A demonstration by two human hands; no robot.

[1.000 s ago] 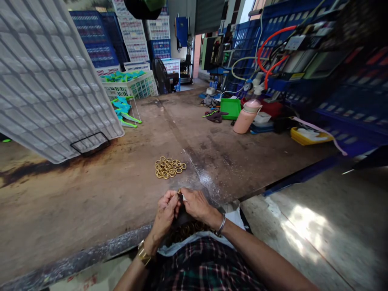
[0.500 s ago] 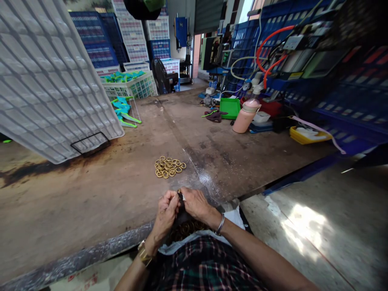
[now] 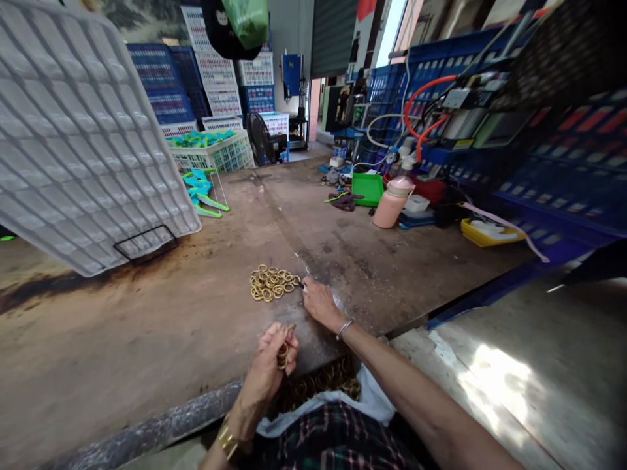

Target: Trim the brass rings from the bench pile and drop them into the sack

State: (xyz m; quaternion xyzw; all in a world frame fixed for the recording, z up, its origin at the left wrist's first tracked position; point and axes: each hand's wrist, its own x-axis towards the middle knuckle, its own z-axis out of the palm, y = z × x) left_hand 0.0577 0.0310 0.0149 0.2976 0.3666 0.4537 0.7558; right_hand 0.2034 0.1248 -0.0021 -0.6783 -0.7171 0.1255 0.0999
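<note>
A small heap of brass rings (image 3: 272,282) lies on the worn brown worktable (image 3: 147,326). My right hand (image 3: 317,301) is stretched forward, its fingertips pinched at the right edge of that heap; what they hold is too small to name. My left hand (image 3: 272,356) stays close to my body, fingers curled round a few brass rings (image 3: 283,353). More brass rings (image 3: 323,378) fill a white bag in my lap, just below the table's front edge.
A big white lattice crate (image 3: 73,143) leans over the table's left side. A pink bottle (image 3: 392,201), a green tray (image 3: 368,188) and a yellow tray (image 3: 482,233) stand at the back right. Stacked crates and turquoise hangers (image 3: 200,189) lie beyond.
My hands, joined near the table edge before, have parted. The right hand has reached forward to the heap of rings; the left stays back holding rings. The camera tilted slightly.
</note>
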